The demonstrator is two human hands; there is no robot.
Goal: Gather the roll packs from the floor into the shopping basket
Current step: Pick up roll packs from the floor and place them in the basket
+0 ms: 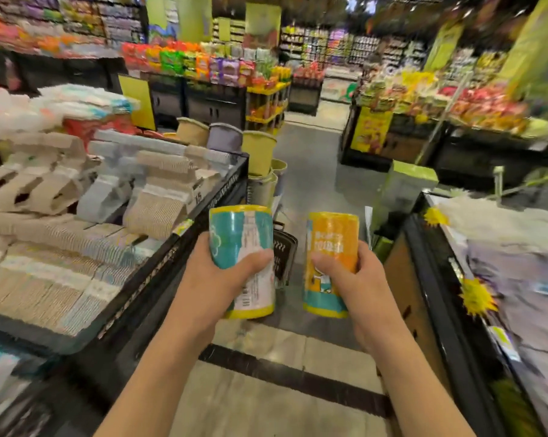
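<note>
Now gripping one roll pack per hand, both upright at chest height: left hand round teal pack, right hand round orange pack. Black shopping basket on floor btwn packs, partly hidden.

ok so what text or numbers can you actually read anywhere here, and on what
"15": price tag on the left bin's rim.
Orange roll pack, right hand: large characters, too blurred to read.
Teal roll pack, left hand: barcode, digits unreadable.
Yellow signs and shelf tags: blurred.
</note>
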